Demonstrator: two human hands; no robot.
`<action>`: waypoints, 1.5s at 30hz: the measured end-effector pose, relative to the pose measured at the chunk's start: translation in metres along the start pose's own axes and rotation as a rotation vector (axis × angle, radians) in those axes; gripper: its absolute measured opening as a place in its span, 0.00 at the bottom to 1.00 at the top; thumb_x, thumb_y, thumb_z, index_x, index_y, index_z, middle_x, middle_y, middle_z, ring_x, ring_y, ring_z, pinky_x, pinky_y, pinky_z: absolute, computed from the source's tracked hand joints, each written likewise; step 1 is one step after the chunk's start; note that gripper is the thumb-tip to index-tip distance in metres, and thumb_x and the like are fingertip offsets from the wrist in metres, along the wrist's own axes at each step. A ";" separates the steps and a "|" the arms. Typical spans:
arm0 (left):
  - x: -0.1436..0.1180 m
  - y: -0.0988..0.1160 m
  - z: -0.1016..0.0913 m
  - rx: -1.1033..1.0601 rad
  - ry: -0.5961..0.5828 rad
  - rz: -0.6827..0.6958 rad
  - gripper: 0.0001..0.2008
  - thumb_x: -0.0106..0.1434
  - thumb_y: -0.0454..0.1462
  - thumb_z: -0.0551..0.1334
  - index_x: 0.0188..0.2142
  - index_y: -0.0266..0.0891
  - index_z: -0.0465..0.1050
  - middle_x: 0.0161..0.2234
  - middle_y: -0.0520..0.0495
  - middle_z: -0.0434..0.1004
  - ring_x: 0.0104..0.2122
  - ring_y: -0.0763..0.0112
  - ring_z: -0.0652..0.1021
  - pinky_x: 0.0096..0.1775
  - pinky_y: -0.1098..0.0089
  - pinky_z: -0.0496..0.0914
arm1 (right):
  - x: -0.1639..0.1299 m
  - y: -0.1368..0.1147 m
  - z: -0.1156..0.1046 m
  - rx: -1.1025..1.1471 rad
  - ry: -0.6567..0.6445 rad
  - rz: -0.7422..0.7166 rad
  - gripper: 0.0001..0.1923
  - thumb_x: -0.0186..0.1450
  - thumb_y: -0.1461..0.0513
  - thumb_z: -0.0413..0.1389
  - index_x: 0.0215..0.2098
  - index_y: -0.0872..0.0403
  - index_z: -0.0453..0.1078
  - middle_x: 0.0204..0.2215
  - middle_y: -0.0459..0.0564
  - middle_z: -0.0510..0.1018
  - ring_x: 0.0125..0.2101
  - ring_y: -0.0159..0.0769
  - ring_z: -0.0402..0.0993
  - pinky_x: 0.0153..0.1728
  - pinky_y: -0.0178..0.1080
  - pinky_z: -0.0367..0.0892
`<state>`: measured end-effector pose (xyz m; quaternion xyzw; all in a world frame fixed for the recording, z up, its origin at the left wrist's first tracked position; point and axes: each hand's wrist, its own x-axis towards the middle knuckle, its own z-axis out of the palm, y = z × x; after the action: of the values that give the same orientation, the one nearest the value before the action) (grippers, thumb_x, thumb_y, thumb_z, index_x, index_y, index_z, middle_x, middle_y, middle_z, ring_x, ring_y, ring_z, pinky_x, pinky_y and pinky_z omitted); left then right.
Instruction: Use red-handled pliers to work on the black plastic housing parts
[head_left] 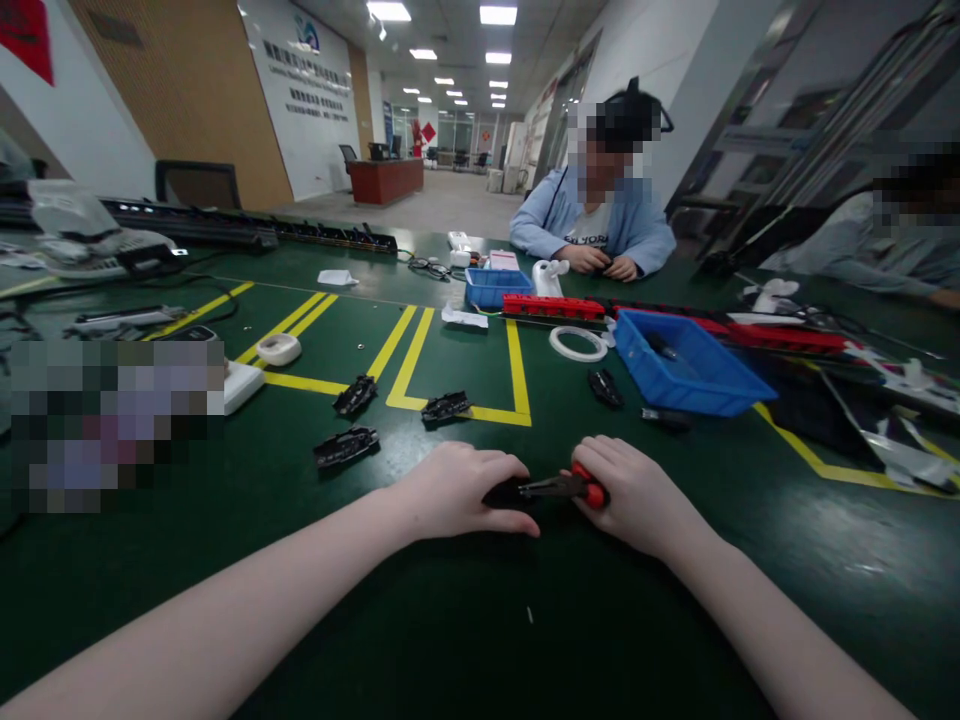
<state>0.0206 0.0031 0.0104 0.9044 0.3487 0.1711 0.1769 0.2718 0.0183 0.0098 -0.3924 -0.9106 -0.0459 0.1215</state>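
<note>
The left hand point(457, 492) presses flat over a small black part point(501, 492) on the counter point(450, 640), pinning it. The right hand point(637, 492) grips the red-handled pliers point(562, 487), nose aimed at nine o'clock into the part. Loose black parts point(352, 420) lie at eleven o'clock, a blue bin point(686, 365) at one. Open green counter lies toward six o'clock.

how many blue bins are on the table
2: a big blue bin right of centre, ahead of the right hand, and a small blue bin farther back.
</note>
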 end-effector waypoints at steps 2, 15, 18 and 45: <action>0.000 -0.001 0.001 0.013 0.026 0.018 0.25 0.61 0.56 0.63 0.47 0.39 0.71 0.38 0.49 0.79 0.34 0.65 0.79 0.32 0.70 0.66 | 0.000 0.001 0.001 0.011 0.008 -0.013 0.06 0.56 0.66 0.55 0.29 0.51 0.62 0.29 0.51 0.74 0.30 0.40 0.69 0.31 0.41 0.64; 0.002 -0.008 0.000 -0.038 0.020 0.093 0.23 0.63 0.56 0.61 0.44 0.39 0.71 0.38 0.50 0.79 0.33 0.69 0.78 0.27 0.74 0.62 | -0.002 0.020 0.016 0.102 0.038 -0.036 0.02 0.58 0.62 0.55 0.31 0.49 0.65 0.28 0.50 0.74 0.29 0.42 0.71 0.29 0.43 0.66; 0.002 -0.010 0.001 -0.053 0.031 0.104 0.25 0.62 0.56 0.62 0.44 0.38 0.71 0.39 0.50 0.79 0.33 0.70 0.78 0.27 0.74 0.63 | 0.000 0.018 0.014 0.095 0.049 -0.033 0.03 0.58 0.62 0.55 0.31 0.49 0.64 0.28 0.50 0.73 0.28 0.42 0.71 0.28 0.43 0.67; 0.001 -0.008 0.004 -0.003 0.076 0.127 0.23 0.63 0.56 0.61 0.41 0.38 0.75 0.34 0.51 0.78 0.31 0.69 0.78 0.28 0.72 0.62 | -0.003 0.012 0.012 0.075 0.028 -0.010 0.04 0.57 0.65 0.54 0.31 0.51 0.64 0.29 0.50 0.74 0.29 0.40 0.70 0.30 0.42 0.65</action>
<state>0.0183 0.0089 0.0036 0.9173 0.2968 0.2164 0.1535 0.2797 0.0268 -0.0030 -0.3825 -0.9117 -0.0176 0.1486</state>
